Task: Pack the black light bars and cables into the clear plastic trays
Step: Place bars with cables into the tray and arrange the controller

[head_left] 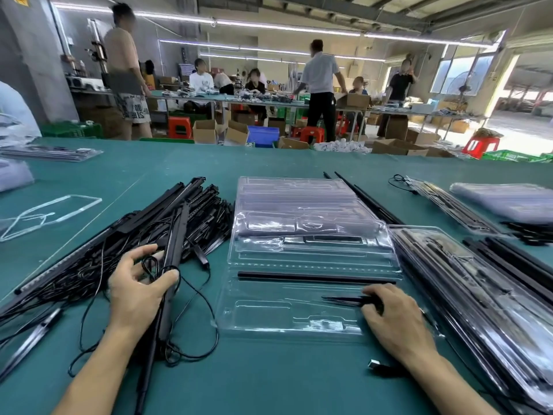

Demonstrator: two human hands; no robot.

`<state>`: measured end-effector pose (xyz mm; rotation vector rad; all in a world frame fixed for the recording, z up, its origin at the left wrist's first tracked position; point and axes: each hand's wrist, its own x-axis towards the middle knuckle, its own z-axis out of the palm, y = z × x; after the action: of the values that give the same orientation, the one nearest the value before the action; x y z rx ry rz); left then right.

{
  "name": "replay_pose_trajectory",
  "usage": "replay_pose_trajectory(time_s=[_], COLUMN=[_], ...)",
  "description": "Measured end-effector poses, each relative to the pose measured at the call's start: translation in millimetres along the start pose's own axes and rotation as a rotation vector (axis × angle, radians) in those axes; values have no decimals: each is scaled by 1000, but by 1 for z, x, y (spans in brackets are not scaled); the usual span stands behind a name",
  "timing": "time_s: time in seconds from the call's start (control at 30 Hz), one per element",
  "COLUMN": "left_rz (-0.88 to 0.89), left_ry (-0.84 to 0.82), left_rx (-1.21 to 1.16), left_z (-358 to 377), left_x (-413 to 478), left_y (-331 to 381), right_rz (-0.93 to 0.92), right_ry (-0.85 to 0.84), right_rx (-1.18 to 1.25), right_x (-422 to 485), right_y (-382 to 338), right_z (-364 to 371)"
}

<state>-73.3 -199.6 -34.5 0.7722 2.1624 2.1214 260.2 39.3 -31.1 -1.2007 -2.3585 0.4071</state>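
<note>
- My left hand (pixel 140 284) wrapped thumb and fingers round one light bar (pixel 173 259). Its cable (pixel 216 339) trailed in loose loops beside the pile of bars (pixel 119 235), kept clear, I judged, so this one could go in next.
- My right hand (pixel 395 319) curled its fingertips over a slim black piece (pixel 347 300), holding it down on the near half of the clear tray (pixel 269 322), probably to seat it.
- One seated bar (pixel 314 278) already filled the long groove above.
- Filled trays (pixel 478 295) lay at my right.
</note>
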Motion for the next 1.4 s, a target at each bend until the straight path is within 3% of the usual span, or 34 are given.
replay_pose_trajectory(time_s=[0.13,0.23,0.3,0.47,0.57,0.8,1.0,1.2,1.27,1.4], left_rz=[1,-4,78,367,416,337,27,-83,-118,-204], left_ry=[-58,-190,-292,-493,-618,-503,-521,-544,-453,-221], left_rx=[-293,-414,-346,-196,-192,38,-199,-221,-141,273], left_z=[14,34,50,81,91,84,77,56,53,46], left_x=[3,3,-2,-25,-41,-35,-34,-27,-21,-9], left_y=[35,66,86,122,125,111,94,70,61,43], right_rz=[8,-38,-73,-89,-16,91,321,502,486,384], right_ry=[-70,17,-3,-476,-563,-404,-221,78,153,218], right_rx=[-47,-52,226,1065,1384,1133,1399,1477,1481,1458], right_x=[4,8,9,3,4,14,25,36,40,46], right_y=[-7,-32,-65,-152,-173,-149,-133,-114,-110,-98], right_z=[-13,-15,-15,-15,-16,-16,-26,-51,-60,-74])
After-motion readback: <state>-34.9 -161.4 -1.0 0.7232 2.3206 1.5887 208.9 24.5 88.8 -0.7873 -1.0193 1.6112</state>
